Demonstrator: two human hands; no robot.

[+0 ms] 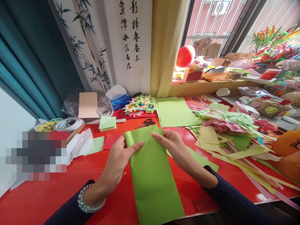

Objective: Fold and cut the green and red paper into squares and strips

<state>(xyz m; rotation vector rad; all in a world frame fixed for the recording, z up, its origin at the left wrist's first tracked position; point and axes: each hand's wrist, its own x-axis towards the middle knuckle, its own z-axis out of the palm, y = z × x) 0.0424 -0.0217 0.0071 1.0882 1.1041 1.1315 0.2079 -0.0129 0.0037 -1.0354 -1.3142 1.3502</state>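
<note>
Left hand (118,153) is closed on the upper left edge of the green paper (154,178), thumb on top, which stretches lengthwise toward the person over the red tabletop (35,200), probably so its top faces both hands. Scissors (145,124) lie just beyond, likely for easy reach; the right hand (172,142) pinches the upper right corner, apparently steadying it.
</note>
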